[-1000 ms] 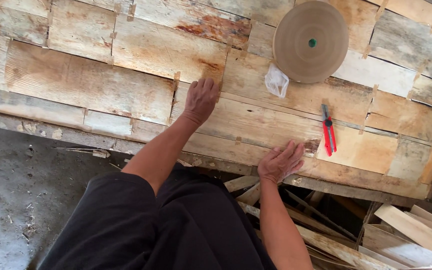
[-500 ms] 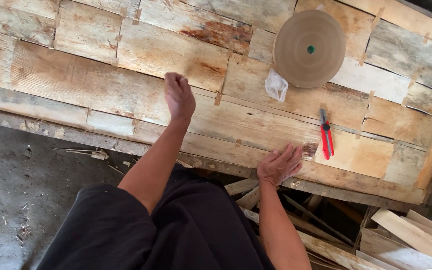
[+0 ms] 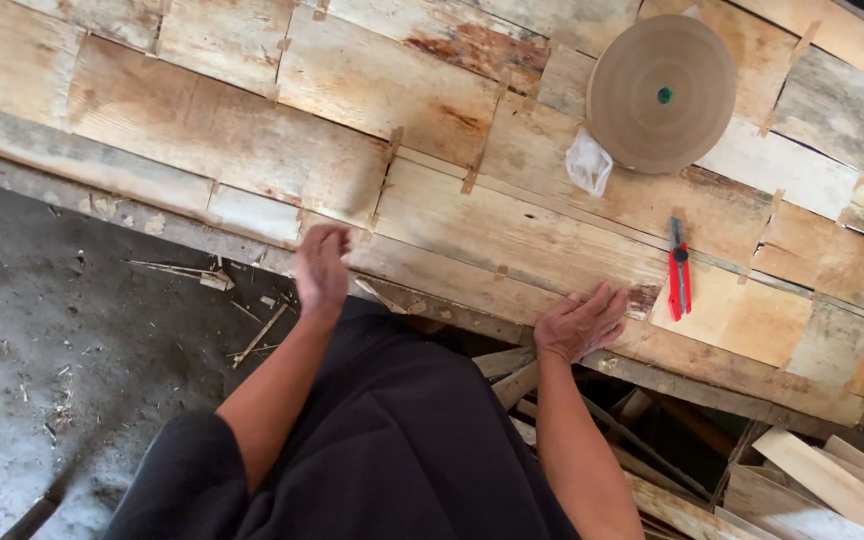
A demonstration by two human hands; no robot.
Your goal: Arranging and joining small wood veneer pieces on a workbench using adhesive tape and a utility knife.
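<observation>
Closest to you, at the near edge of the worktop, your left hand hangs just over the rim with its fingers curled loosely down; it looks blurred, and you grasp nothing in it as far as the picture shows. A thin sliver of wood lies on the boards just to its right, near but apart from your fingers.

Further right along the same edge, your right hand rests flat on a pale sheet of veneer, palm down, fingers spread and pointing away and to the right. That grip is released too: it presses, it does not clasp.

Just beyond those fingertips, to their right and a little farther off, lies the red knife. Its long axis runs nearly straight away from you, one end toward the near edge. Your right hand is by far the nearer of the two; your left is well apart from it, on the other side of your body.

Farther still, a crumpled scrap of clear plastic sits on the boards, touching or just beside the lower left rim of a big flat roll of brown tape with a green hub. The roll lies beyond the knife and slightly left of it.
</observation>
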